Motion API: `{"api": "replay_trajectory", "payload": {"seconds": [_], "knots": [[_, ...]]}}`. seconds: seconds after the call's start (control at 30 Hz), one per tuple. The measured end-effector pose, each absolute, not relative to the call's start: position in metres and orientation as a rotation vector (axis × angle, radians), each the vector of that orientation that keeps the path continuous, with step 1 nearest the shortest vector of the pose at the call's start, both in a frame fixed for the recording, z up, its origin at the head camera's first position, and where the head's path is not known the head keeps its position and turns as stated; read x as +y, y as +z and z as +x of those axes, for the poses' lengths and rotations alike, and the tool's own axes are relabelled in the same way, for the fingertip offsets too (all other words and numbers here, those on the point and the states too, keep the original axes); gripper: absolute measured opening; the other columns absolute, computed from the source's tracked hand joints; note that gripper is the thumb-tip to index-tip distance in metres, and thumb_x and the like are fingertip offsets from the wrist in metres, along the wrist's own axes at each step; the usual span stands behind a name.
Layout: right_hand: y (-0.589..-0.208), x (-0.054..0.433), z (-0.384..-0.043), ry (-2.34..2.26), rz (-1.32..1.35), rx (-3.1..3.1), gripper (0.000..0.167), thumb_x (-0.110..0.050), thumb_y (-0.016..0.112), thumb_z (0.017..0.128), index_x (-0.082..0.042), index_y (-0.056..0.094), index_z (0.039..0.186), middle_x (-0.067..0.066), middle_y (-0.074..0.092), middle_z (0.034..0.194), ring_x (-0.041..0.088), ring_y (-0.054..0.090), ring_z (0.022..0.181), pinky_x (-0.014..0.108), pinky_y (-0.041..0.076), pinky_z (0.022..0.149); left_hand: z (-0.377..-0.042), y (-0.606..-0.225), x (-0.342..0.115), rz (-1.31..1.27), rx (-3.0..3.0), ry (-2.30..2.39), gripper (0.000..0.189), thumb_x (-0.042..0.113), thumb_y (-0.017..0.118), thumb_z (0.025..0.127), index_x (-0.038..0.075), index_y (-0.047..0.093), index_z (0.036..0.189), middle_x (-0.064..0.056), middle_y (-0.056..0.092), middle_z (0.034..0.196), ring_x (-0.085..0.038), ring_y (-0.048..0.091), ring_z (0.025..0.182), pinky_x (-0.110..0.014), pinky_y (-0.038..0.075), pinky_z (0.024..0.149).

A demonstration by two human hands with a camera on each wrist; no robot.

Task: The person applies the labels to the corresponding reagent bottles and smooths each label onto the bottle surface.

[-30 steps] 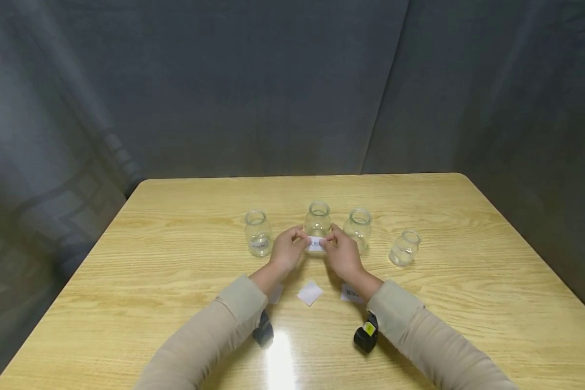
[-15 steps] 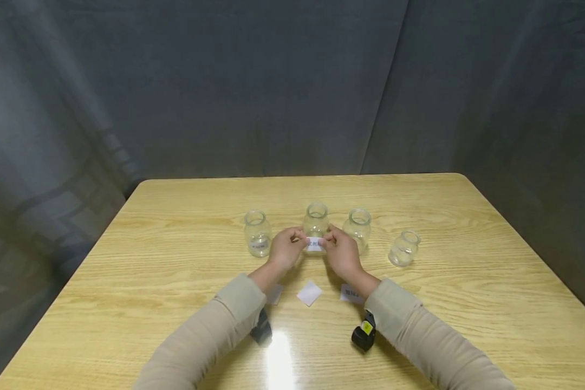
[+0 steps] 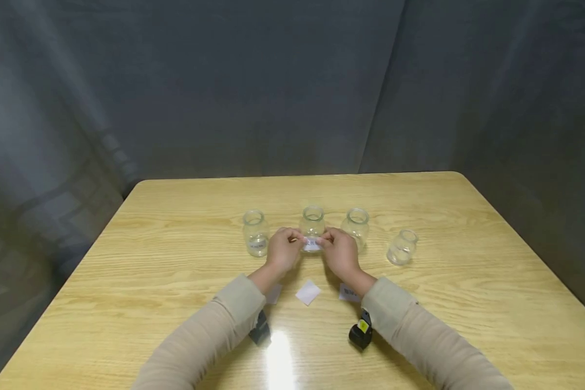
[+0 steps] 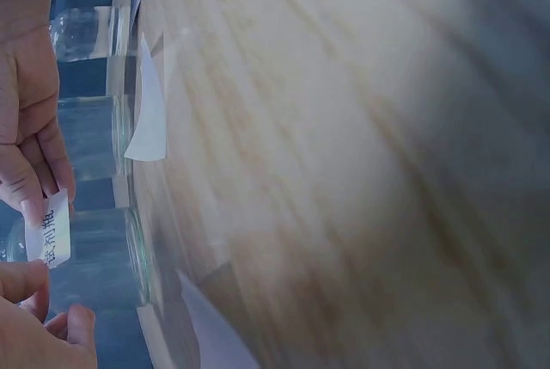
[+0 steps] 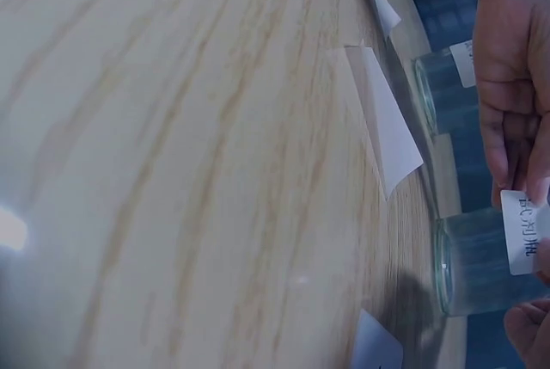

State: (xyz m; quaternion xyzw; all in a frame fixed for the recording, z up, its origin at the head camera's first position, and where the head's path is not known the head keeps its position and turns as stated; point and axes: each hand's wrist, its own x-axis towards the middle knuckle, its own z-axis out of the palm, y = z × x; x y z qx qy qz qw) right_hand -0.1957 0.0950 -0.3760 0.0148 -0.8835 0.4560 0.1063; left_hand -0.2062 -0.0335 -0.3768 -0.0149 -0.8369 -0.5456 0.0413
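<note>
Both hands pinch a white label (image 3: pixel 312 245) printed with dark characters, one at each end. My left hand (image 3: pixel 281 252) has its left end and my right hand (image 3: pixel 341 254) its right end. Behind the label stands an open glass jar (image 3: pixel 313 222), upright; the label overlaps its lower front. In the left wrist view, the label (image 4: pixel 51 230) lies close along the jar (image 4: pixel 103 257), fingertips on both ends. From the right wrist, the jar's base (image 5: pixel 443 266) shows beside the label (image 5: pixel 520 233).
A labelled jar (image 3: pixel 256 233) stands left of my left hand. Right of centre are another jar (image 3: pixel 358 222) and a smaller jar (image 3: pixel 402 248). Nearer lie a blank paper piece (image 3: pixel 308 292), a printed one (image 3: pixel 349 292) and another (image 3: pixel 273 294) partly behind my left forearm.
The label has moved slightly left and now overlaps the jar's lower front more closely. Both hands keep their pinch and shift a little left with it.
</note>
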Motion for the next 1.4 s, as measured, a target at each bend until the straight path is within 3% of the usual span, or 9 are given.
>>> {"api": "replay_trajectory", "payload": {"seconds": [0.3, 0.4, 0.53, 0.6, 0.77, 1.0, 1.23, 1.4], "knots": [[-0.375, 0.092, -0.196, 1.316, 0.054, -2.602, 0.012, -0.01, 0.064, 0.077, -0.003, 0.054, 0.078, 0.012, 0.061, 0.09, 0.023, 0.056, 0.083, 0.032, 0.047, 0.067, -0.206, -0.376, -0.041, -0.083, -2.611, -1.603, 0.005, 0.005, 0.062, 0.078, 0.002, 0.059, 0.075, -0.009, 0.058, 0.103, -0.023, 0.054, 0.095, -0.022, 0.047, 0.075], [-0.374, 0.093, -0.196, 1.382, 0.046, -2.594, 0.022, -0.009, 0.064, 0.076, -0.001, 0.052, 0.093, 0.014, 0.06, 0.092, 0.024, 0.057, 0.087, 0.032, 0.048, 0.073, -0.206, -0.375, -0.042, -0.105, -2.64, -1.574, 0.005, 0.006, 0.061, 0.078, 0.002, 0.06, 0.077, -0.01, 0.057, 0.104, -0.024, 0.054, 0.095, -0.024, 0.046, 0.077], [-0.374, 0.094, -0.197, 1.453, 0.055, -2.601, 0.049, -0.009, 0.064, 0.077, 0.0, 0.044, 0.12, 0.02, 0.056, 0.106, 0.028, 0.054, 0.098, 0.032, 0.046, 0.078, -0.206, -0.374, -0.043, -0.128, -2.665, -1.548, 0.005, 0.007, 0.061, 0.078, 0.003, 0.059, 0.08, -0.01, 0.057, 0.104, -0.024, 0.054, 0.095, -0.027, 0.046, 0.077], [-0.374, 0.095, -0.197, 1.429, 0.071, -2.623, 0.055, -0.01, 0.064, 0.077, -0.001, 0.04, 0.125, 0.02, 0.055, 0.109, 0.028, 0.053, 0.099, 0.031, 0.046, 0.078, -0.206, -0.374, -0.043, -0.133, -2.67, -1.555, 0.005, 0.007, 0.061, 0.078, 0.004, 0.058, 0.081, -0.01, 0.057, 0.104, -0.025, 0.054, 0.094, -0.028, 0.046, 0.077], [-0.375, 0.096, -0.199, 1.37, 0.111, -2.637, 0.054, -0.011, 0.064, 0.076, -0.001, 0.043, 0.124, 0.019, 0.055, 0.108, 0.028, 0.054, 0.097, 0.033, 0.045, 0.08, -0.207, -0.372, -0.045, -0.132, -2.668, -1.607, 0.014, 0.007, 0.061, 0.078, 0.004, 0.054, 0.089, -0.011, 0.058, 0.1, -0.025, 0.055, 0.093, -0.027, 0.047, 0.076], [-0.375, 0.096, -0.2, 1.373, 0.146, -2.645, 0.049, -0.01, 0.065, 0.075, 0.001, 0.045, 0.119, 0.022, 0.052, 0.111, 0.032, 0.052, 0.1, 0.037, 0.045, 0.08, -0.21, -0.37, -0.046, -0.173, -2.669, -1.637, 0.047, 0.004, 0.063, 0.076, 0.003, 0.045, 0.12, -0.014, 0.057, 0.104, -0.024, 0.055, 0.095, -0.027, 0.047, 0.077], [-0.373, 0.097, -0.198, 1.301, 0.247, -2.594, 0.041, -0.009, 0.067, 0.073, 0.001, 0.049, 0.108, 0.024, 0.058, 0.099, 0.032, 0.056, 0.092, 0.037, 0.047, 0.076, -0.21, -0.368, -0.047, -0.271, -2.692, -1.476, 0.042, 0.0, 0.065, 0.073, -0.001, 0.051, 0.112, -0.016, 0.059, 0.1, -0.026, 0.056, 0.092, -0.028, 0.047, 0.077], [-0.374, 0.098, -0.199, 1.293, 0.226, -2.642, 0.049, -0.006, 0.069, 0.071, 0.001, 0.047, 0.114, 0.022, 0.058, 0.101, 0.031, 0.056, 0.092, 0.038, 0.046, 0.077, -0.212, -0.369, -0.047, -0.309, -2.698, -1.381, 0.04, -0.001, 0.067, 0.069, -0.001, 0.053, 0.107, -0.016, 0.06, 0.095, -0.025, 0.058, 0.087, -0.026, 0.048, 0.074]]}}
